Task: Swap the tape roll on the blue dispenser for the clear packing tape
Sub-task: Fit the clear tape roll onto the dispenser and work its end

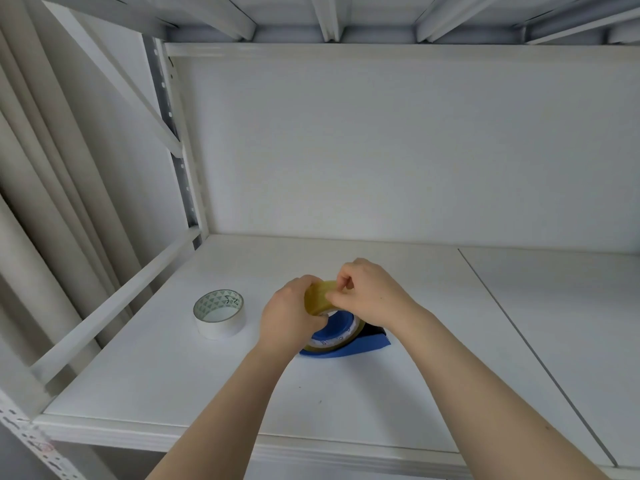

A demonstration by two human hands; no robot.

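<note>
The blue dispenser (360, 348) lies on the white shelf (346, 393), mostly hidden under my hands. A yellowish clear packing tape roll (320, 296) sits on its blue hub. My left hand (291, 317) grips the roll's left side. My right hand (363, 292) pinches at the roll's top edge with thumb and fingertips. A white tape roll (220, 313) with a triangle-patterned inner core rests flat on the shelf, left of my hands and apart from them.
The shelf has a white back wall (381, 150) and an upper shelf overhead. A metal upright (180, 161) and side rail (114, 299) border the left. A seam (519, 341) divides the shelf boards on the right.
</note>
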